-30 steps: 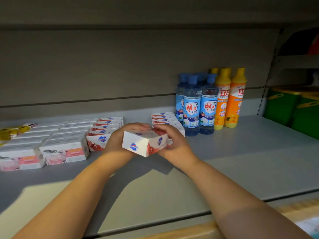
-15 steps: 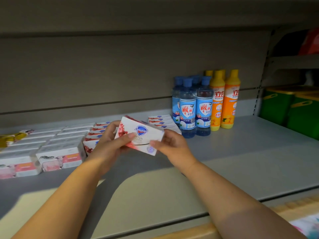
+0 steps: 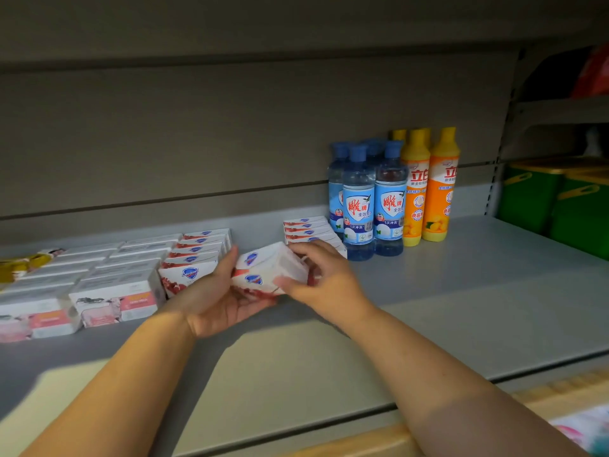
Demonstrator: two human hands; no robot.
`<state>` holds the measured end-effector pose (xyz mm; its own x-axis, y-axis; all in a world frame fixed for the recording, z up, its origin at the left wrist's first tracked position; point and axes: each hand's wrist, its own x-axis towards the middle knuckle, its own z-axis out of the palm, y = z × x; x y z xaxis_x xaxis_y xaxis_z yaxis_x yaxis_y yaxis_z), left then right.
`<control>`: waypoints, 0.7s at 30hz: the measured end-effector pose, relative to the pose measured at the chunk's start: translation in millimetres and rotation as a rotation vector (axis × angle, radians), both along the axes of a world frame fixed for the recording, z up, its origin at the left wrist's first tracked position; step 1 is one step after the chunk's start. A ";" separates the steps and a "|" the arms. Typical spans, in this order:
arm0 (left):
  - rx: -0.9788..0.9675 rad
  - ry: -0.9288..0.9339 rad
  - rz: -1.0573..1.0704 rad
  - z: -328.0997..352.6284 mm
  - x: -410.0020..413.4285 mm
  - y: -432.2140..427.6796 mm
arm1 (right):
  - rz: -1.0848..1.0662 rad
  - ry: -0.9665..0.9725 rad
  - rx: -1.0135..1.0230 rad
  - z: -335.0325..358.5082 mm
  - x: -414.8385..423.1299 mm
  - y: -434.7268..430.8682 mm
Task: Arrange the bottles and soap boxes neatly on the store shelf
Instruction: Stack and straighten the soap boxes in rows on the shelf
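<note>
Left hand point(image 3: 217, 291) and right hand point(image 3: 326, 278) grip a soap box point(image 3: 263, 270) over the middle of the shelf point(image 3: 461, 291). Box rows point(image 3: 194, 255) left; box stack point(image 3: 306, 227) behind, partly hidden by right hand; bottles point(image 3: 389, 199) near back edge.

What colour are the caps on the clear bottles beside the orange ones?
Blue. The caps show best in the head view.

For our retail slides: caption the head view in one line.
The left hand and right hand hold a white-and-red cardboard soap box over the grey metal shelf.
</note>
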<state>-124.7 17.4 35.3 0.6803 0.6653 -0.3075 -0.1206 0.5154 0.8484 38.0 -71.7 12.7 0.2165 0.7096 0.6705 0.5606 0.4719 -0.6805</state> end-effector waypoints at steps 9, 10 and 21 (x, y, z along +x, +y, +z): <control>0.126 -0.421 -0.078 2.5 -13.2 0.6 | -0.040 -0.612 0.464 11.7 -11.0 -7.2; 0.148 -0.429 -0.085 2.4 -15.6 1.2 | -0.055 -0.659 0.517 12.5 -13.1 -7.8; 0.255 -0.288 -0.154 9.1 -19.0 4.0 | 0.069 0.105 0.115 5.2 -12.4 -8.4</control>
